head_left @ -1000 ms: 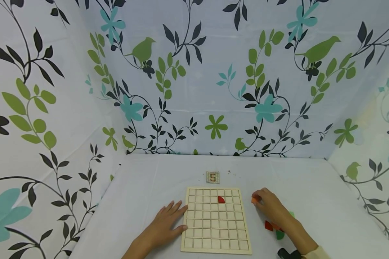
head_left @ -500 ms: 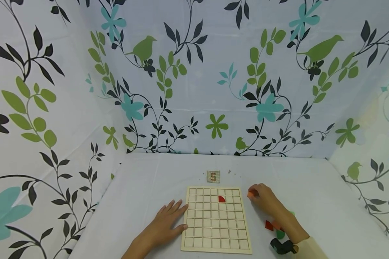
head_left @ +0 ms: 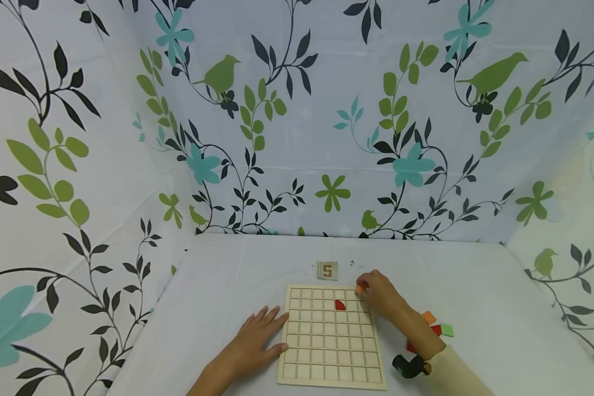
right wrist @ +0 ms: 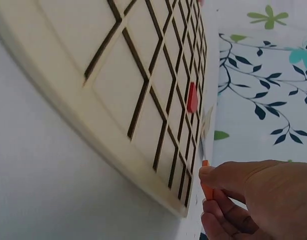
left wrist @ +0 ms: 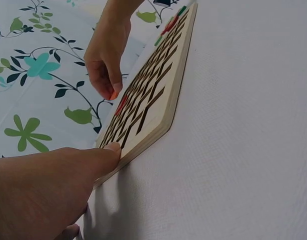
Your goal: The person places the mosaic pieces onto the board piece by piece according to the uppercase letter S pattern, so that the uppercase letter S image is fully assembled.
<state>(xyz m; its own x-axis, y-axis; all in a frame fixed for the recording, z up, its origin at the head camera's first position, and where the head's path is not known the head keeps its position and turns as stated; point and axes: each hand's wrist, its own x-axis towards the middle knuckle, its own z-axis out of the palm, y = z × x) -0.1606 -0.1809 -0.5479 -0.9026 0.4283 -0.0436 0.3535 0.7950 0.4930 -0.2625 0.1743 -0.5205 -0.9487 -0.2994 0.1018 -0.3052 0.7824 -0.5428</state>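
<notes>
A wooden grid board point(head_left: 329, 341) lies flat on the white table in the head view. One red quarter-round tile point(head_left: 340, 305) sits in a cell of its second row. My left hand point(head_left: 254, 342) rests beside the board's left edge, fingers straight; in the left wrist view its thumb point(left wrist: 106, 157) touches the rim. At the board's far right corner, my right hand point(head_left: 382, 297) pinches a small orange tile point(right wrist: 207, 189) between thumb and fingers. The tile's full outline is partly covered by the fingers.
Loose tiles lie right of the board, partly behind the right forearm: an orange one point(head_left: 429, 317), a green one point(head_left: 447, 330) and red ones point(head_left: 436, 329). A small patterned card point(head_left: 327, 270) lies beyond the board. Printed cloth point(head_left: 297, 137) hangs behind the table.
My right hand has moved left with the orange tile, from the table beside the board to its far right corner. My left hand has stayed in place.
</notes>
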